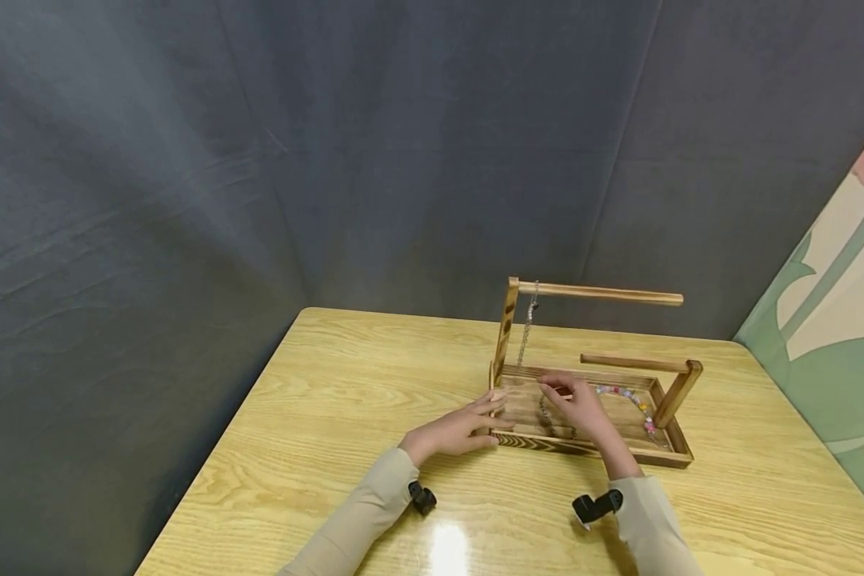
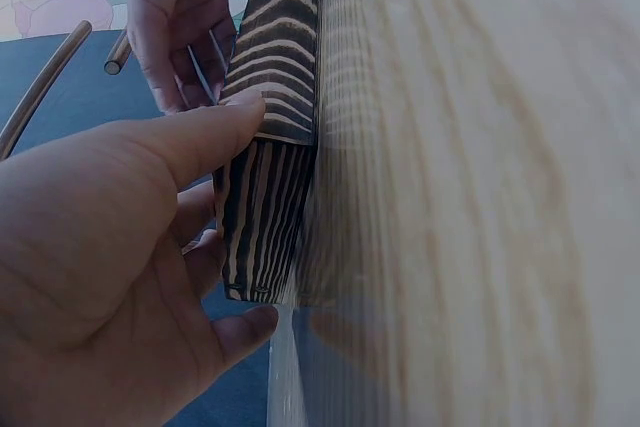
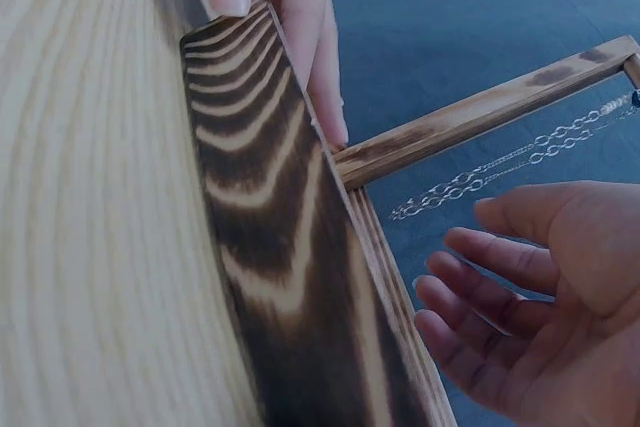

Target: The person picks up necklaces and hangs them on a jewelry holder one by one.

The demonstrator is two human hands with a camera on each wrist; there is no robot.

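A wooden jewelry stand [image 1: 598, 298] has a shallow tray base with a taller post and bar at left and a shorter one at right. My left hand [image 1: 461, 426] grips the tray's left end; in the left wrist view its thumb [image 2: 215, 137] lies on the striped front wall. My right hand [image 1: 579, 408] hovers over the tray, fingers loosely bent; nothing shows between them in the right wrist view. A silver chain [image 1: 527, 332] hangs from the upper bar near its post. Another chain [image 1: 545, 412] lies in the tray below the right fingertips, partly hidden by that hand.
A colourful beaded string [image 1: 644, 406] lies in the tray's right part, below the lower bar [image 1: 634, 363]. The stand sits on a light wooden table [image 1: 317, 400]. Behind the table hangs a dark curtain [image 1: 432, 160], and a patterned cloth [image 1: 828, 320] is at right.
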